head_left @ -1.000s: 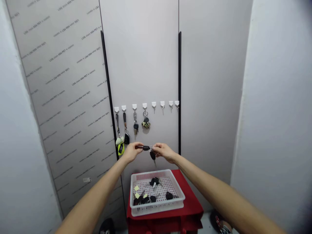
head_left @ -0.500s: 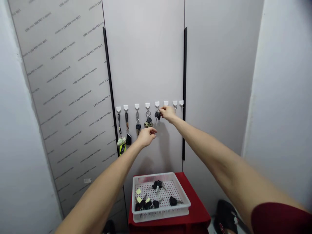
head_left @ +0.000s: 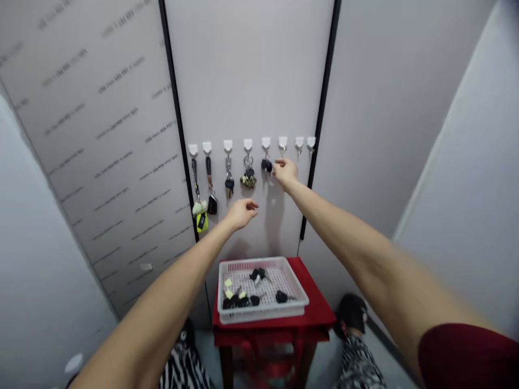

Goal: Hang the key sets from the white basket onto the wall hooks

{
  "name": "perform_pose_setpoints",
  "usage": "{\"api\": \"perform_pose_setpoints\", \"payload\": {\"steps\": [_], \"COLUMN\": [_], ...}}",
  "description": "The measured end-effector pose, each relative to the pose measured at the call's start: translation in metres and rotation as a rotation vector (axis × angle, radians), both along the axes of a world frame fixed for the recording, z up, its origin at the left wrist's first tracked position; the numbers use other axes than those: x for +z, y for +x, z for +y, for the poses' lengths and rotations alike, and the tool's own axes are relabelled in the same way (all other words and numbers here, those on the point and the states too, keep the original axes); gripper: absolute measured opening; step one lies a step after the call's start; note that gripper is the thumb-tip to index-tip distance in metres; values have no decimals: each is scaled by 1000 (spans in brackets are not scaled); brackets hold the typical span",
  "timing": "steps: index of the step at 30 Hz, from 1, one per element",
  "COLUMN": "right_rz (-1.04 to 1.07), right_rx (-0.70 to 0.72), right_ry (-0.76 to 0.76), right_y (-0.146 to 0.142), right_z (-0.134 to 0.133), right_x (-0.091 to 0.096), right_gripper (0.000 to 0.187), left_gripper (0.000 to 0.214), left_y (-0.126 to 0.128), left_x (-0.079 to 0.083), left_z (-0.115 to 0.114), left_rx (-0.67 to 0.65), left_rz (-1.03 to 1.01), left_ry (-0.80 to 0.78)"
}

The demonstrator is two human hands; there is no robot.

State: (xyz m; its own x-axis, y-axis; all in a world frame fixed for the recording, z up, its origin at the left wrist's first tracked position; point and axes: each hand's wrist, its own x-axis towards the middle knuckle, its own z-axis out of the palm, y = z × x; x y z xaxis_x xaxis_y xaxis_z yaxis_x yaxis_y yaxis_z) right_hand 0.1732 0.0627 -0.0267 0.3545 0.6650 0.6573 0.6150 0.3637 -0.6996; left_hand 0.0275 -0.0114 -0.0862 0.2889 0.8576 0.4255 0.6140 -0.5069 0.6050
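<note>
A bunch of black-headed keys (head_left: 266, 165) hangs from a white hook (head_left: 266, 143) on the wall panel. Just to its right is my right hand (head_left: 286, 173), thumb and fingers slightly apart, with nothing visible between them. My left hand (head_left: 242, 213) hovers lower, below a key bunch with a patterned charm (head_left: 248, 179); its fingers are loosely parted and hold nothing. Further left hang a key set on a metal clip (head_left: 229, 183), a black car key (head_left: 212, 204) on a strap, and a key with a yellow-green tag (head_left: 201, 221).
Below the hooks, a white plastic basket (head_left: 263, 313) with several black keys (head_left: 258, 274) and yellow paper notes (head_left: 228, 282) sits on a red-covered stool (head_left: 312, 292). More white hooks (head_left: 299, 142) continue to the right. Black vertical strips (head_left: 324, 102) edge the panel.
My view has tilted downward. My right hand has come away from the hanging keys, a little to the right. My left hand keeps its open pose below the hooks.
</note>
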Motion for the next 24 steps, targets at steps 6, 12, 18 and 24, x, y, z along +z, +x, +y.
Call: {"api": "perform_pose_setpoints", "payload": {"steps": [6,12,18,24], "right_rz": [-330,-576,-596,-571], "right_rx": [434,428,374,492], "right_ry": [-495,-617,-693,-682], "right_y": [0,-11,-7,-5], "right_z": [-69,-104,-100,-101], "right_x": [-135,-226,-228,-225], "right_gripper": [24,27,22,30], "left_gripper": [27,28,22,16], "left_y": [-11,-7,-8,-10], "left_x": [-91,-159,-166,-166], "left_z": [-12,-34,-37,-40], "left_rx": [31,100,121,128], "left_rz": [128,363,429,430], "left_ry": [-241,-317,-333,-361]}}
